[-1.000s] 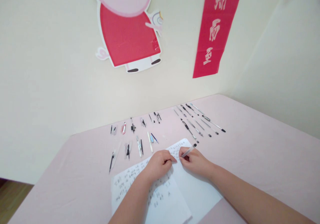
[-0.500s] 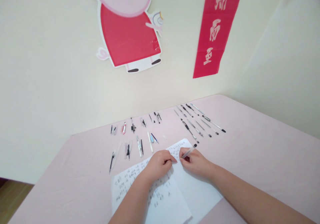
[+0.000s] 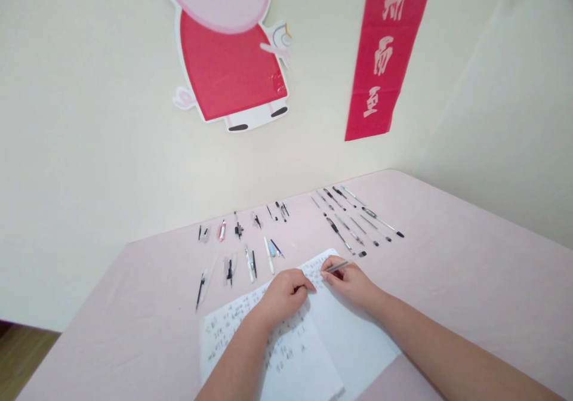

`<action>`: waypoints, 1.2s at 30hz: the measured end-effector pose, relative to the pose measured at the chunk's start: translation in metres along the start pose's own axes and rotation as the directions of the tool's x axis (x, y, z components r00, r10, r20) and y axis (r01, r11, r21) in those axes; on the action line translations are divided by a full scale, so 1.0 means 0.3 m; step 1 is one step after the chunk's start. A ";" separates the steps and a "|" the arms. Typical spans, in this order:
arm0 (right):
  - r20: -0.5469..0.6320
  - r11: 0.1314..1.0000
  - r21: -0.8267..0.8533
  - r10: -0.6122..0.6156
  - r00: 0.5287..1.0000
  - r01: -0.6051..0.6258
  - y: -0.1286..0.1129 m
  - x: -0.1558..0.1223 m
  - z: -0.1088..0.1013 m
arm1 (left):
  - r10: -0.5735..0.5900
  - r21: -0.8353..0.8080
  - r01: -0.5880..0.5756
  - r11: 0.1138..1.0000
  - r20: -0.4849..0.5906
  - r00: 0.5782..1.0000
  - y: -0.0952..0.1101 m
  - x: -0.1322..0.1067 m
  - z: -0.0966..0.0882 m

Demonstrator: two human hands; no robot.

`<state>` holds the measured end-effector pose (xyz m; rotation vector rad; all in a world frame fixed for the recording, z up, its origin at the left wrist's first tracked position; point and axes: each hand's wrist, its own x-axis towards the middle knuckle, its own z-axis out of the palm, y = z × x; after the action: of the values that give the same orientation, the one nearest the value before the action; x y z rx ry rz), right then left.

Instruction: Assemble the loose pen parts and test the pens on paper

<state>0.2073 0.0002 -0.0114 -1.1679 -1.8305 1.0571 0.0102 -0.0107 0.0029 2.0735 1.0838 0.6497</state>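
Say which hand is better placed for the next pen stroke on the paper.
Right, most likely: the right hand already grips the pen over the paper. The left hand lies curled on the paper, no pen visible in it.

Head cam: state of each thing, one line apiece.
pen: held, slanted
right hand: closed on pen
notebook: open, partly written
left hand: half curled, on notebook
loose pens: lying in two rows
pen parts: lying in small groups
red banner: up on wall
cartoon cutout: up on wall
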 end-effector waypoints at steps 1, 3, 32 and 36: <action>-0.003 1.000 -0.006 -0.007 1.000 0.007 -0.005 -0.001 -0.002 | -0.006 -0.021 0.006 1.000 -0.009 1.000 -0.001 0.001 0.000; 0.003 1.000 -0.023 -0.020 1.000 0.021 -0.016 -0.004 -0.002 | -0.024 -0.082 0.021 0.996 -0.035 0.999 -0.007 0.003 0.000; -0.171 0.881 -0.461 0.024 0.985 -0.102 -0.083 0.270 0.128 | -0.144 -0.125 0.086 0.988 -0.592 0.793 -0.068 0.019 -0.041; -0.220 0.894 -0.436 0.004 0.975 -0.102 -0.054 0.288 0.150 | -0.154 -0.139 0.087 0.987 -0.604 0.782 -0.065 0.020 -0.042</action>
<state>0.1331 0.0649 -0.0037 -1.5406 -1.9281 0.5167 -0.0050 0.0066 -0.0034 1.7096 1.4841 1.3469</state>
